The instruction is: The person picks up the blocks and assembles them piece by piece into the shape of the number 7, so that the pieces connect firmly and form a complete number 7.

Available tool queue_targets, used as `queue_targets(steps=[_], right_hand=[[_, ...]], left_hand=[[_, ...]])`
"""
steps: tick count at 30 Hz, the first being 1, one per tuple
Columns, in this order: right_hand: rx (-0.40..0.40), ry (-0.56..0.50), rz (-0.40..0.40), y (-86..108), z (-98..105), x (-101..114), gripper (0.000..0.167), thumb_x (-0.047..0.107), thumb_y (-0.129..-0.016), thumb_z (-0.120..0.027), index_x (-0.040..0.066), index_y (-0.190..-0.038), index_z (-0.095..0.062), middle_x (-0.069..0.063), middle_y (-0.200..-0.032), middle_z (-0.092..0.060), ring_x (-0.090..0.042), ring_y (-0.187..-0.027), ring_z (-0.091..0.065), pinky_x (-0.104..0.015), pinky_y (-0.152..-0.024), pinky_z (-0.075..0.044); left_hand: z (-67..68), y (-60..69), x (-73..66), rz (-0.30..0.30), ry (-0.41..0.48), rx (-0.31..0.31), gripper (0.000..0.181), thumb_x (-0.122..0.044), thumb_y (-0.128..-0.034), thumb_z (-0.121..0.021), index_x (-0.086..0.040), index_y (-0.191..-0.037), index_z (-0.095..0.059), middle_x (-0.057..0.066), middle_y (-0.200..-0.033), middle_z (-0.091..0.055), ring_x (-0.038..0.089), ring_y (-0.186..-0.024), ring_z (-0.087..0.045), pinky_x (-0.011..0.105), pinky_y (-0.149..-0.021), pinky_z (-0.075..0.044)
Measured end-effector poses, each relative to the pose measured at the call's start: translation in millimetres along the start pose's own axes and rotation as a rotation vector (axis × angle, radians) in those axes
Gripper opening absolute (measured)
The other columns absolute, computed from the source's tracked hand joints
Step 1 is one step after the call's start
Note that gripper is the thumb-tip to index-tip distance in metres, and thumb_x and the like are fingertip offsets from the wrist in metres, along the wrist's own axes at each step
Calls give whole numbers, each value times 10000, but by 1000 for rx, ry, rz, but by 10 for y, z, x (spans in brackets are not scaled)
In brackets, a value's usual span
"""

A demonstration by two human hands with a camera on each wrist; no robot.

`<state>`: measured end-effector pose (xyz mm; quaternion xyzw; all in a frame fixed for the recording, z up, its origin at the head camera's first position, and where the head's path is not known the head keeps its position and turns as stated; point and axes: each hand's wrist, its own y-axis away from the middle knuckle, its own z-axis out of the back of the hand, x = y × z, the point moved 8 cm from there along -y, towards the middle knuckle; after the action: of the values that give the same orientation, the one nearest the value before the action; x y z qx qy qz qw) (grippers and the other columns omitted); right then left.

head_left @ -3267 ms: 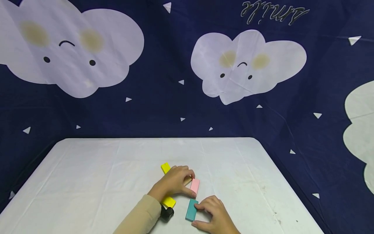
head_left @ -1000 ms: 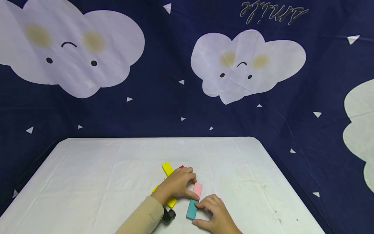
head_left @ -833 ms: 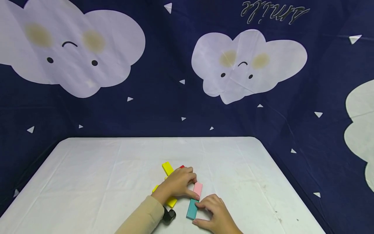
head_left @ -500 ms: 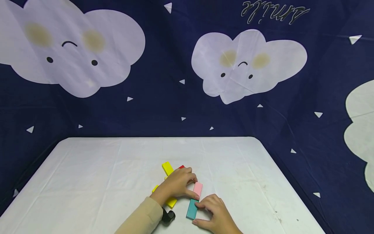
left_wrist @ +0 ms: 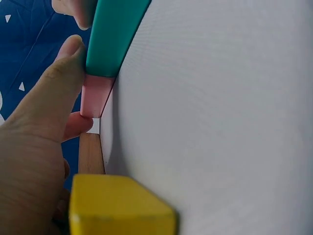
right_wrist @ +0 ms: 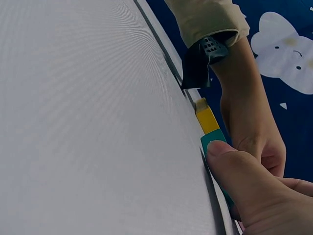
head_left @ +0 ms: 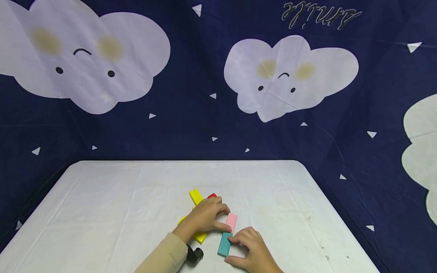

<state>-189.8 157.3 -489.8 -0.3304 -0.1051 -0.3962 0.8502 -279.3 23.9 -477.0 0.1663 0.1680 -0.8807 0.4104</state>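
Observation:
My left hand [head_left: 206,214] holds a small pink block [head_left: 231,221] at its two ends, thumb near the end toward me and forefinger at the far end. My right hand [head_left: 252,250] pinches a teal block [head_left: 224,244] lengthwise between thumb and forefinger. Both blocks lie on the white table, and the teal end meets the pink end in the left wrist view. Past the pink block, across a small gap, is a wood-coloured block [left_wrist: 91,152]. One yellow block [head_left: 196,196] shows beyond my left hand, another yellow block [head_left: 200,237] under its wrist.
A red block [head_left: 212,195] peeks out behind my left knuckles. More yellow shows left of the wrist, mostly hidden. A black device [head_left: 195,255] is strapped at the left cuff. The white-covered table [head_left: 136,212] ends at a dark blue cloth with clouds.
Over about three seconds the pink block has moved toward me, up against the teal block. The red block has come into view. Lately my left hand has shifted slightly left; the right stays put.

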Motion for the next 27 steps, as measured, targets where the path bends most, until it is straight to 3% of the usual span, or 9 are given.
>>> queue_targets(steps=[8, 19, 27], right_hand=[[-4, -24, -12, 5, -3, -21, 385, 479, -757, -829, 285, -1075, -732, 260, -1020, -644, 4, -978, -551, -292, -857, -460], [-34, -18, 28, 4, 19, 5, 373, 456, -750, -841, 284, -1062, -727, 248, -1026, -649, -7, -980, -562, -292, -856, -456], [-33, -28, 21, -1, 34, 5, 444, 453, -756, -837, 284, -1148, -715, 238, -1040, -661, -7, -978, -565, -285, -854, -461]], left_hand=[[-15, 7, 17, 7, 1, 0, 412, -583, -829, -708, -277, -1103, -733, -124, -775, -433, 48, -690, -390, 194, -653, -308], [-1, -2, 10, 3, 8, -4, 426, -576, -818, -724, -270, -1113, -724, -123, -776, -435, 45, -698, -398, 198, -657, -311], [4, 28, 40, 22, 36, -15, 542, -599, -819, -713, -251, -1231, -661, -129, -876, -510, 59, -817, -456, 266, -801, -408]])
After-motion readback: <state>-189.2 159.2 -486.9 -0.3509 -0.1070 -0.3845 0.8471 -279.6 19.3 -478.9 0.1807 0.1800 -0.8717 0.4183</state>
